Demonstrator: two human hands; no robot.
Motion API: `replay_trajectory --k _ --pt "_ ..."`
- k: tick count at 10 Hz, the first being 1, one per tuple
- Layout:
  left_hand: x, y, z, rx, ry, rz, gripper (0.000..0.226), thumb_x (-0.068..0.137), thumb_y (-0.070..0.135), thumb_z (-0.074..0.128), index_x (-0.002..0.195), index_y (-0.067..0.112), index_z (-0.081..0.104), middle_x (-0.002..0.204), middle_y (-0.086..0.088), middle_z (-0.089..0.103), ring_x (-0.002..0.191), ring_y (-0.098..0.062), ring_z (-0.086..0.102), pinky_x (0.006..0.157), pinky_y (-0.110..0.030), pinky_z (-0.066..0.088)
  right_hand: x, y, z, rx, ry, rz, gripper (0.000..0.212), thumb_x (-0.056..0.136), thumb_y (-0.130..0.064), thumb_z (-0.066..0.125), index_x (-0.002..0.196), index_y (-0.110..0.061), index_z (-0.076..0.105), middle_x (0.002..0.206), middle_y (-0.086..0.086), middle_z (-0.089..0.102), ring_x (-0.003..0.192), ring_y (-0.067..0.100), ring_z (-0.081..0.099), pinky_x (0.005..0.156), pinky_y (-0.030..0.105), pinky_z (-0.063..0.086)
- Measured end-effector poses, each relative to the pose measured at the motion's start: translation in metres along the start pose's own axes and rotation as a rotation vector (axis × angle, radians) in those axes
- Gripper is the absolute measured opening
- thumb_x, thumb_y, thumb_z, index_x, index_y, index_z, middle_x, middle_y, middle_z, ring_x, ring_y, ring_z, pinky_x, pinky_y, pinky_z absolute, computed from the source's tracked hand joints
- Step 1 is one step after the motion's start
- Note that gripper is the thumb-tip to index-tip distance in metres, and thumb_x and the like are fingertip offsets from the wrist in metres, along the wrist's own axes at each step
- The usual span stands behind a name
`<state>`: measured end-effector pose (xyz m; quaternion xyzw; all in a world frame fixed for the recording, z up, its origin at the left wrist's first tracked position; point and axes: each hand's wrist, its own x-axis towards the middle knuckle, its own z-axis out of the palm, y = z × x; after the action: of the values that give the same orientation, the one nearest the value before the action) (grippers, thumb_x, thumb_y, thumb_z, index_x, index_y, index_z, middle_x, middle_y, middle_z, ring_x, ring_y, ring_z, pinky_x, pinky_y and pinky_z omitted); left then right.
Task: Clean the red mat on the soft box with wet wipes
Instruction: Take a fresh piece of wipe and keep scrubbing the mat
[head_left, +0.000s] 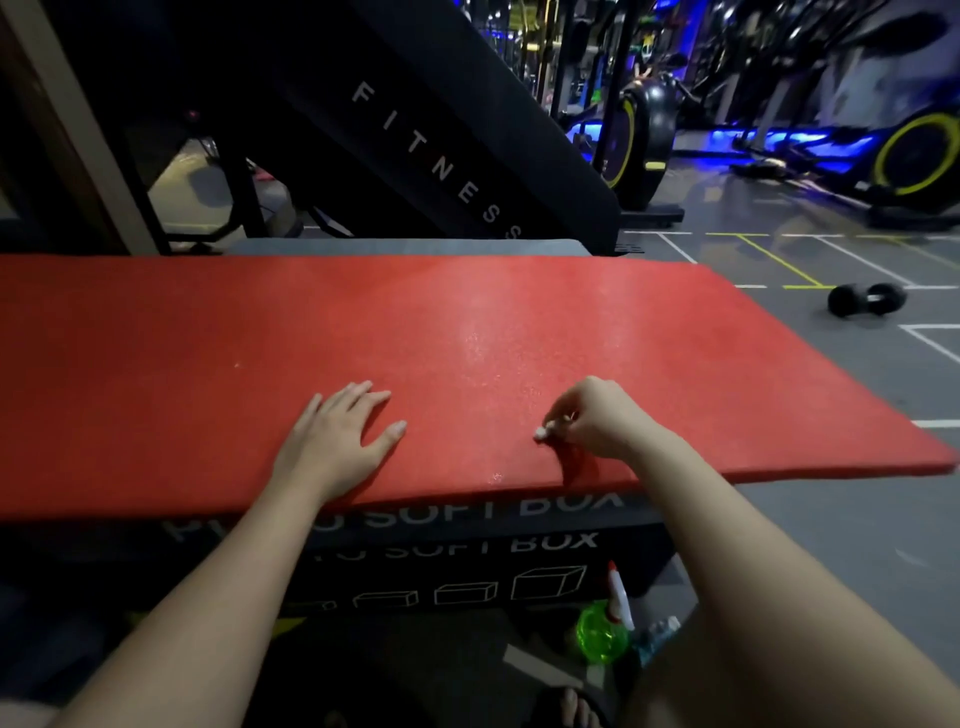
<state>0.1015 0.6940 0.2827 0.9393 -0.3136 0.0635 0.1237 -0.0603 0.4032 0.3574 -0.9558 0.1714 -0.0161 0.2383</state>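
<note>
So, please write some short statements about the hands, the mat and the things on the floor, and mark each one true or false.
1. The left hand lies flat and open on the red mat. True.
2. The right hand holds a big unfolded cloth. False: it pinches a small white wad, seemingly a wet wipe, against the mat.
3. The mat rests on a black box printed SOFT BOX. True.
4. A dumbbell lies on the mat. False: it lies on the grey floor to the right of the mat.
5. A green spray bottle stands on the floor in front of the box. True.
</note>
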Motion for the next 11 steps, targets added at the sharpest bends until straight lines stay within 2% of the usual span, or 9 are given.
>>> replay_trajectory --k 1,2,3,4,5,7,8,9,11 --pt "0.000 -0.001 -0.001 -0.009 -0.010 0.002 0.082 0.088 0.082 0.017 0.154 0.038 0.037 0.165 0.011 0.030 0.154 -0.006 0.019 0.127 -0.038 0.010 -0.026 -0.002 -0.012 -0.028 -0.232 -0.012 0.006 0.078 -0.029 0.080 0.083 -0.031 0.080 0.072 -0.012 0.073 0.072 0.005 0.065 0.056 0.019 0.044" --pt "-0.002 -0.001 -0.002 -0.001 -0.023 0.005 0.070 0.095 0.074 0.026 0.155 0.038 0.035 0.166 0.011 0.028 0.154 -0.006 0.017 0.128 -0.037 0.008 -0.038 -0.001 -0.012 -0.015 -0.235 -0.039 0.007 0.078 -0.035 0.080 0.083 -0.031 0.079 0.072 -0.014 0.072 0.070 0.002 0.065 0.058 0.018 0.044" --pt "-0.002 0.001 -0.003 -0.012 -0.015 -0.003 0.067 0.097 0.071 0.030 0.155 0.038 0.037 0.165 0.011 0.029 0.154 -0.006 0.019 0.127 -0.038 0.010 -0.036 -0.006 0.005 0.017 0.019 -0.092 0.008 0.083 -0.031 0.077 0.087 -0.024 0.079 0.077 -0.012 0.070 0.072 0.002 0.064 0.055 0.008 0.038" --pt "-0.003 0.002 -0.005 -0.020 -0.007 -0.003 0.066 0.098 0.070 0.032 0.154 0.037 0.038 0.165 0.010 0.031 0.153 -0.006 0.020 0.127 -0.038 0.011 -0.035 -0.009 0.015 0.000 0.113 -0.109 0.009 0.088 -0.021 0.071 0.094 -0.019 0.079 0.080 -0.009 0.064 0.072 0.001 0.057 0.051 0.003 0.032" --pt "-0.003 0.002 -0.005 -0.025 -0.003 0.001 0.066 0.098 0.070 0.032 0.154 0.036 0.039 0.165 0.009 0.032 0.153 -0.007 0.021 0.127 -0.038 0.011 -0.050 -0.007 0.006 -0.027 -0.002 -0.142 0.009 0.086 -0.020 0.073 0.093 -0.023 0.078 0.081 -0.012 0.068 0.074 -0.001 0.061 0.058 0.009 0.037" --pt "-0.001 -0.001 -0.002 -0.032 0.007 0.003 0.066 0.098 0.071 0.032 0.154 0.037 0.040 0.164 0.009 0.032 0.153 -0.007 0.021 0.127 -0.039 0.011 -0.068 -0.022 0.024 -0.028 0.015 -0.293 0.010 0.085 -0.019 0.074 0.094 -0.019 0.078 0.090 -0.008 0.065 0.079 0.004 0.059 0.066 0.010 0.041" --pt "0.000 -0.002 0.000 -0.037 0.021 0.006 0.066 0.097 0.072 0.032 0.153 0.037 0.041 0.164 0.009 0.034 0.153 -0.008 0.023 0.127 -0.039 0.012 -0.045 -0.026 0.030 -0.037 0.122 -0.244 0.009 0.089 -0.016 0.070 0.094 -0.015 0.077 0.093 -0.002 0.064 0.084 0.013 0.060 0.073 0.022 0.047" --pt "0.001 -0.003 0.000 -0.045 0.016 0.004 0.069 0.095 0.075 0.030 0.152 0.038 0.042 0.163 0.010 0.034 0.153 -0.007 0.023 0.127 -0.039 0.013 -0.022 -0.023 0.024 0.007 0.204 -0.125 0.011 0.091 -0.018 0.067 0.095 -0.014 0.077 0.093 0.000 0.066 0.081 0.012 0.060 0.070 0.023 0.047" --pt "0.003 -0.005 0.002 -0.055 0.012 -0.004 0.085 0.084 0.083 0.015 0.152 0.039 0.041 0.163 0.011 0.033 0.153 -0.005 0.022 0.127 -0.039 0.012 -0.027 -0.017 0.005 -0.008 -0.157 -0.072 0.007 0.081 -0.030 0.078 0.087 -0.026 0.078 0.074 -0.012 0.070 0.067 0.000 0.061 0.051 0.013 0.039"
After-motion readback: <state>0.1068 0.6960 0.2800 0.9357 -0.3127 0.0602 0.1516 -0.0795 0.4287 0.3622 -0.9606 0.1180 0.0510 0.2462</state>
